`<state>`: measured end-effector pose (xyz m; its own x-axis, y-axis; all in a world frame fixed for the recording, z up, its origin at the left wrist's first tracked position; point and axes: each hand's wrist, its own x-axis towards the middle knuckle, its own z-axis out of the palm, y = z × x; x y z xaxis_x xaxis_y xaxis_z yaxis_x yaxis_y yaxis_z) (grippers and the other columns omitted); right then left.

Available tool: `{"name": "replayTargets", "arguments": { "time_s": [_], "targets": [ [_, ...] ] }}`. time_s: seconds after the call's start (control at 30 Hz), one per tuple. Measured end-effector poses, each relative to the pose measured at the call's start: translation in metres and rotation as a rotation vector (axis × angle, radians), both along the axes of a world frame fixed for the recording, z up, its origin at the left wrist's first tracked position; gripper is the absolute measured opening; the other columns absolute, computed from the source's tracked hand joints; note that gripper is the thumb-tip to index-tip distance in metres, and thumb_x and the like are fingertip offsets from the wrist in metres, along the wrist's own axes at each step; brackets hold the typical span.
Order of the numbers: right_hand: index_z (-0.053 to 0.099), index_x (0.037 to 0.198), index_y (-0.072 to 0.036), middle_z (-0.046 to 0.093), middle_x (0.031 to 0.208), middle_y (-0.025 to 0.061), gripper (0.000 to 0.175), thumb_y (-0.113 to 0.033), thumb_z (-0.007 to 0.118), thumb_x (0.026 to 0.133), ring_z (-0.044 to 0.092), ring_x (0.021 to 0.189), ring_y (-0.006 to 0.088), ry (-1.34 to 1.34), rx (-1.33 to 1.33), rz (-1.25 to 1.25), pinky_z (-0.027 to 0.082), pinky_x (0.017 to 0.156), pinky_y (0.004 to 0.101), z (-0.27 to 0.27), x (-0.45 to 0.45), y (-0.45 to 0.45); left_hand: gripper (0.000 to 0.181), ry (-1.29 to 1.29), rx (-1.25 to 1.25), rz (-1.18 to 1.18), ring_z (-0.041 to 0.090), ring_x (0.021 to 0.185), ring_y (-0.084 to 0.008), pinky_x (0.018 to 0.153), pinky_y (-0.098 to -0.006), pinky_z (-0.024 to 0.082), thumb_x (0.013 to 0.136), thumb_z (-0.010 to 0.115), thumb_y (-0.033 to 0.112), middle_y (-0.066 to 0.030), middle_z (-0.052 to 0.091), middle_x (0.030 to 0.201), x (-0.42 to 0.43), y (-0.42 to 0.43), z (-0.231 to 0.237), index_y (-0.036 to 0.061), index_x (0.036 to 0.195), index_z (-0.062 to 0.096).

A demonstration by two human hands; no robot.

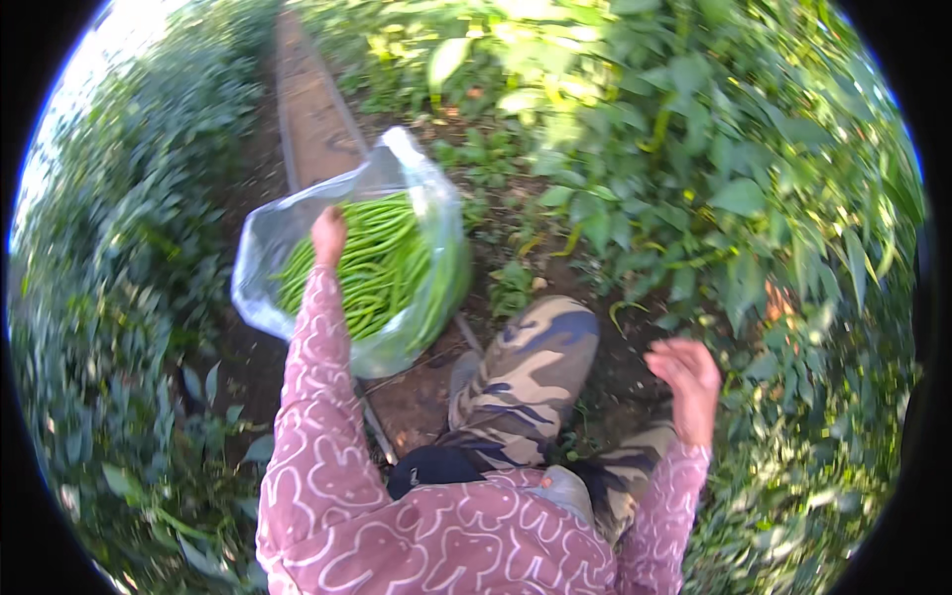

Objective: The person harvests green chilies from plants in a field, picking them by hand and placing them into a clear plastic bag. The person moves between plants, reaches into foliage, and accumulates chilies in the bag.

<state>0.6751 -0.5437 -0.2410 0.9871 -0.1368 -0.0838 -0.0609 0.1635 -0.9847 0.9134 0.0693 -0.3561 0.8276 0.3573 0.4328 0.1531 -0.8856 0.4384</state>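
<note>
A large clear plastic bag [260,290], its mouth wide, holds a heap of long green beans [379,275]. My left hand [329,234] is over the left part of the heap, inside the bag's rim. Its fingers point away from me and are mostly hidden, so whether they grip any beans cannot be told. Off to the right, my right hand [686,379] is raised beside the leafy bean plants [662,171], fingers loosely curled and slightly apart. Nothing shows in it.
A narrow brown strip [316,97] with pale edges runs ahead beneath the bag, between rows of dense foliage [149,186]. My bent knee in camouflage trousers [528,364] is right of the bag. Bare soil [625,357] shows below the right-hand plants.
</note>
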Motion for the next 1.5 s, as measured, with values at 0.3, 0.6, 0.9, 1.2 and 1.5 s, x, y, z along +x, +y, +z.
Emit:
{"name": "replayTargets", "arguments": {
  "time_s": [0.3,0.6,0.9,1.2,1.5],
  "targets": [
    [0.053,0.105,-0.003,0.063,0.095,0.0113,0.023,-0.005,0.055,0.082,0.063,0.080,0.0182,0.069,0.179,-0.300,0.053,0.072,0.0280,-0.101,-0.068,-0.044,0.022,0.058,-0.099,0.226,0.061,0.095,-0.0321,0.083,-0.0394,0.047,0.078,0.052,0.011,-0.0166,0.065,0.096,-0.035,0.055,0.053,0.0070,0.094,0.066],
    [0.052,0.102,-0.004,0.063,0.091,0.0113,0.019,-0.005,0.054,0.082,0.063,0.074,0.0179,0.114,0.174,-0.324,0.054,0.066,0.0279,-0.103,-0.056,-0.030,0.041,0.245,-0.515,0.189,0.064,0.082,-0.0322,0.076,-0.0400,0.047,0.083,0.057,0.039,-0.0210,0.066,0.082,0.036,0.017,-0.023,-0.0004,0.089,0.067],
    [0.057,0.106,-0.002,0.063,0.097,0.0174,0.022,-0.005,0.058,0.083,0.062,0.082,0.0273,0.280,0.126,-0.422,0.054,0.075,0.0407,-0.135,-0.047,-0.022,0.041,0.387,-0.633,0.242,0.061,0.092,-0.0404,0.078,-0.0431,0.048,0.079,0.063,0.031,-0.0257,0.064,0.094,0.084,0.018,-0.075,-0.0056,0.097,0.065],
    [0.058,0.103,-0.001,0.063,0.093,0.0141,0.021,-0.004,0.059,0.082,0.060,0.078,0.0233,0.299,0.104,-0.386,0.052,0.073,0.0353,-0.115,-0.025,-0.005,0.011,0.065,-1.462,-0.056,0.065,0.083,-0.0172,0.073,-0.0310,0.046,0.084,0.059,0.004,-0.0062,0.068,0.090,0.038,-0.001,-0.039,0.0102,0.091,0.054],
    [0.054,0.099,-0.005,0.063,0.088,0.0116,0.019,-0.004,0.057,0.080,0.063,0.071,0.0187,0.227,0.068,-0.291,0.054,0.062,0.0283,-0.107,-0.028,0.008,0.013,-0.592,-1.906,-0.449,0.063,0.097,-0.0270,0.077,-0.0349,0.053,0.084,0.059,-0.002,-0.0133,0.064,0.104,0.022,0.006,-0.027,0.0072,0.091,0.052]
  ]
}}
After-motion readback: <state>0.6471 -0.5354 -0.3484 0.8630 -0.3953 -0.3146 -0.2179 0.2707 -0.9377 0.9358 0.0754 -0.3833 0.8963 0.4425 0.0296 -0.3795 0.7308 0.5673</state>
